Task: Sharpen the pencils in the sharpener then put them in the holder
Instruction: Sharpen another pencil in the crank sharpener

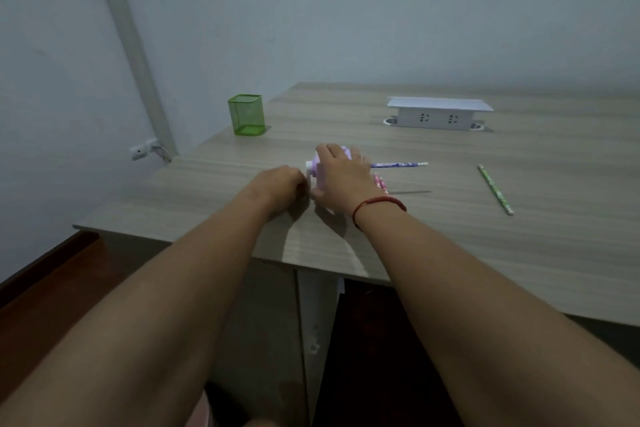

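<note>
Gripping the purple sharpener (318,172) from above on the counter (450,253), the right hand (341,180) is curling its fingers over the body. The left hand (280,185) is sitting fisted at its left end, and I cannot tell what it holds. The purple pencil (398,165) is sticking out of the sharpener's right side, long axis running left-right, free end pointing right.

The table (450,218) looks matt wood-grain laminate — the holder (246,114) green metal mesh, the sharpener (318,172) smooth lilac plastic.
</note>
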A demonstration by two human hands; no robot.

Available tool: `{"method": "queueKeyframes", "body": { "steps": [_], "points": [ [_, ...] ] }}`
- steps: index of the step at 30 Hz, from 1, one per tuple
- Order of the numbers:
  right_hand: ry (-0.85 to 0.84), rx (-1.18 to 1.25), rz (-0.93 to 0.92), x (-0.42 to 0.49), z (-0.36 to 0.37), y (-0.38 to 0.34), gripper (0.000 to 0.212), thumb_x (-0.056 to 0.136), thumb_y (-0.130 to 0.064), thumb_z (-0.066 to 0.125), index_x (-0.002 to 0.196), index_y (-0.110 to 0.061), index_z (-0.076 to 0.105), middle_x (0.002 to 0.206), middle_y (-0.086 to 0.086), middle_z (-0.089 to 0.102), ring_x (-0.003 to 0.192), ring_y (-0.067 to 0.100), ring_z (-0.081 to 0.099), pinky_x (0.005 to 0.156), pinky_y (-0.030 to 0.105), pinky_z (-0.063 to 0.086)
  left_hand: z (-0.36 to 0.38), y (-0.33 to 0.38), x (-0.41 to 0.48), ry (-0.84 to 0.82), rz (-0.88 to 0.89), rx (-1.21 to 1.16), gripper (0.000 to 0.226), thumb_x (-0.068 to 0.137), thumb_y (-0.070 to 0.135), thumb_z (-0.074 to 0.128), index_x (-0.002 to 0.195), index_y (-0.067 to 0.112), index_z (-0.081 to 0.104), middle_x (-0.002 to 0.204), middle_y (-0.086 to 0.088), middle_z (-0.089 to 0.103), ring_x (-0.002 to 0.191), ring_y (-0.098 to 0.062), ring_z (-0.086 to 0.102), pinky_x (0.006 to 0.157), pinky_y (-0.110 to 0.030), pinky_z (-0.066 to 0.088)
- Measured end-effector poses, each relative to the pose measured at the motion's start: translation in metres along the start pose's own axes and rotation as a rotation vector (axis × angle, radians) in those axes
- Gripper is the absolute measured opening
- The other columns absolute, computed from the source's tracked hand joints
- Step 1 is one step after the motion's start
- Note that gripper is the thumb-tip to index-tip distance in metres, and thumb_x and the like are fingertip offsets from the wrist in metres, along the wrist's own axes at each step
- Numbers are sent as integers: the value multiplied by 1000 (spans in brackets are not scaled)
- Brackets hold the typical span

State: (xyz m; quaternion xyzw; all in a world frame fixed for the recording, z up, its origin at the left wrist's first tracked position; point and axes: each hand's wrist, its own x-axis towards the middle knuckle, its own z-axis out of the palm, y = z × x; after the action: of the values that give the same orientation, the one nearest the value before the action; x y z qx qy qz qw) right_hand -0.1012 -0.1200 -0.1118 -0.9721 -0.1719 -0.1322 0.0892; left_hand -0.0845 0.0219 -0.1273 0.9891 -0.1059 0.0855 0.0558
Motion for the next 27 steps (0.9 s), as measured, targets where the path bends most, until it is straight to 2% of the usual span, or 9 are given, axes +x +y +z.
{"method": "queueKeyframes", "body": {
  "steps": [3,8,12,16,20,27],
  "points": [
    [8,0,9,1,2,1,61,87,-38,62,138,-17,37,146,5,38,137,41,32,109,57,31,-12,-3,18,6,17,96,20,93,23,50,102,12,65,105,-13,66,89,-29,61,77,-35,45],
    [8,-21,5,1,1,3,58,87,-32,63,136,-16,38,143,6,40,131,38,40,107,55,35,-32,-5,33,3,107,118,26,97,19,43,106,8,66,110,-17,66,99,-34,62,85,-43,50],
    [-11,-65,1,1,-4,3,60,88,-32,64,138,-14,36,144,6,40,124,33,48,103,51,41,-34,-5,30,78,152,132,28,100,16,40,99,2,65,103,-22,66,96,-38,61,80,-44,48],
    [-11,-98,-20,1,-7,-2,64,88,-32,65,140,-13,33,145,6,38,126,30,47,104,50,41,-26,-8,23,142,177,158,20,96,6,44,87,0,62,93,-24,65,90,-40,60,74,-44,44],
    [-11,-89,-2,3,-5,-5,64,87,-32,66,140,-13,34,144,6,39,126,29,47,103,50,42,-26,-12,23,162,190,148,22,96,7,44,82,1,60,88,-24,65,85,-40,60,70,-43,43],
    [-45,-95,11,14,-5,-5,66,88,-32,65,143,-15,32,145,6,38,129,29,46,102,55,42,-36,-17,34,188,222,144,21,98,10,44,89,4,62,89,-19,67,82,-36,62,68,-41,46]
  ]
}}
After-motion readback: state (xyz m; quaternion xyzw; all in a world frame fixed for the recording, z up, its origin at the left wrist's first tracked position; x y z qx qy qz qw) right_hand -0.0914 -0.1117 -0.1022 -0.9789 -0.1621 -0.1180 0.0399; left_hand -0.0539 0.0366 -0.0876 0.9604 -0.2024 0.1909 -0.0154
